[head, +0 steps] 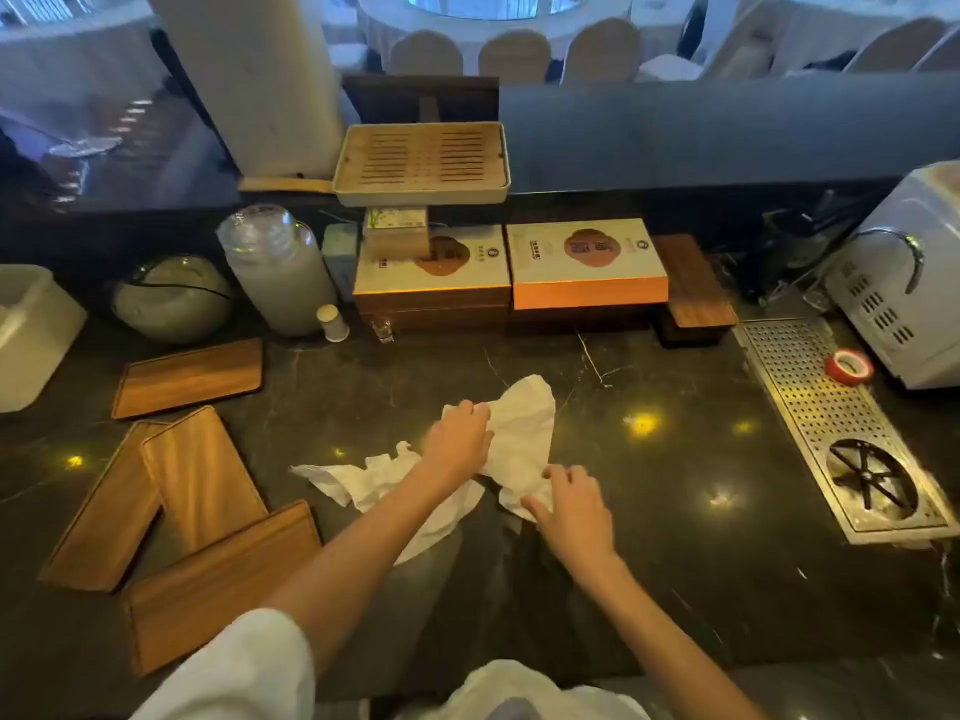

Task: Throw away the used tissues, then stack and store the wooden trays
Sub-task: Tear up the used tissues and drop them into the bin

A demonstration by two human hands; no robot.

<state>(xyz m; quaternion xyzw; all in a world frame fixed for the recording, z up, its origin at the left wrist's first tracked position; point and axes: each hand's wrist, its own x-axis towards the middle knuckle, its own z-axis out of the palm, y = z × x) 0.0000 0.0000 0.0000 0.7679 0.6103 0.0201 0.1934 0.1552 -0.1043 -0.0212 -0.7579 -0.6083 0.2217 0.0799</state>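
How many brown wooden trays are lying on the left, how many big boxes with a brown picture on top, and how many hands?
Wooden trays: 4
Boxes with a brown picture: 2
Hands, both gripping the tissues: 2
Total: 8
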